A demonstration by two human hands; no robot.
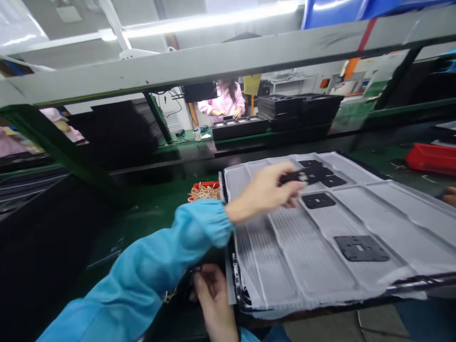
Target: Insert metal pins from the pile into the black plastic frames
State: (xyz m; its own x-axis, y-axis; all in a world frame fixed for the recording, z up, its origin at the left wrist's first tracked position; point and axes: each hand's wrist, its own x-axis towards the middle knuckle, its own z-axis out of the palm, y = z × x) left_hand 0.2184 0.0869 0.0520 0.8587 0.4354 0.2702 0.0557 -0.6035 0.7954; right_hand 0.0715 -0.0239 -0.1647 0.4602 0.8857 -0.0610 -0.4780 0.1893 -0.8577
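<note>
My left hand (265, 192) reaches across over a white-lined tray (295, 266), its thumb and fingers closed on a thin black plate (302, 176) blurred by motion. Beyond and under that plate lie other flat black plates (334, 181). Closer to me on the liner are a black plate with a small central slot (318, 201) and a larger square one (361, 248). Below my left forearm, my right hand (213, 297) is beside the tray's left edge, fingers pinched together. Something dark shows at its fingertips, too unclear to name.
Left of the tray, a red bin (204, 191) holds thin tan pieces. Another red bin (431, 159) stands at the far right, near part of another person's hand (449, 195). Across the bench, a co-worker in pink (226, 102) works beside stacked black trays (299, 111). A grey beam (213, 71) crosses overhead.
</note>
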